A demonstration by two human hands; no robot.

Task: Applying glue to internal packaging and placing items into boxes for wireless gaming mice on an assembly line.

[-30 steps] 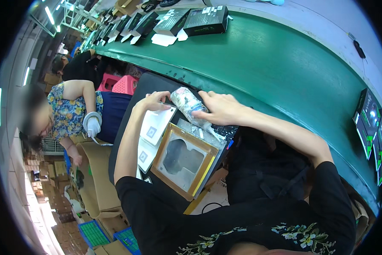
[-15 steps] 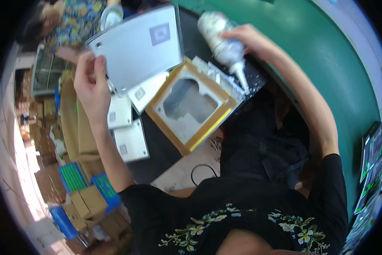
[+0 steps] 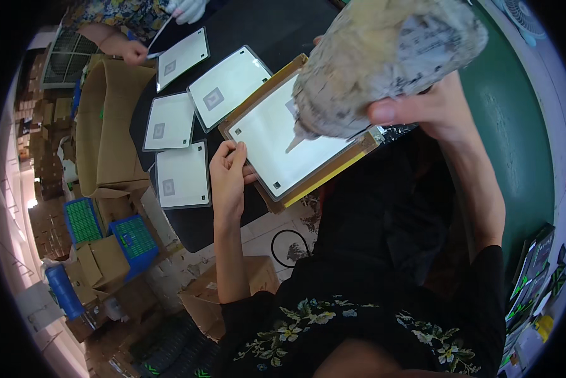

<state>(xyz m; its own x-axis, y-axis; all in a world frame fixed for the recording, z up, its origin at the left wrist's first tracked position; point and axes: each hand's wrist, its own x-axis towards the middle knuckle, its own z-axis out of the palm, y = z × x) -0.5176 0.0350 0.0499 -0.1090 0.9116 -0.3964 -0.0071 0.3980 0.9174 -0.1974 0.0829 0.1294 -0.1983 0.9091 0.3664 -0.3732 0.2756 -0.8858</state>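
My right hand (image 3: 434, 110) is wrapped round a large squeeze bottle (image 3: 384, 69) covered in stained paper or tape. The bottle is tipped, its narrow nozzle (image 3: 294, 145) pointing down over a white panel (image 3: 261, 135) with rounded corners and dark corner marks. That panel lies on a brown-edged frame (image 3: 333, 179) with a yellow side. My left hand (image 3: 229, 173) grips the panel's left edge, thumb on top and fingers at the rim. Whether the nozzle tip touches the panel, I cannot tell. Part of the panel is hidden behind the bottle.
Several similar white panels (image 3: 182, 176) lie on the black table (image 3: 232, 220) to the left. Across it, another person's bare hand (image 3: 133, 51) and gloved hand (image 3: 188, 9) handle a thin tool. Cardboard boxes (image 3: 113, 126) stand left; a green surface (image 3: 503, 126) is at right.
The white panel in my left hand has come down onto the brown-edged frame. My right hand has brought the bottle up closer and over the panel.
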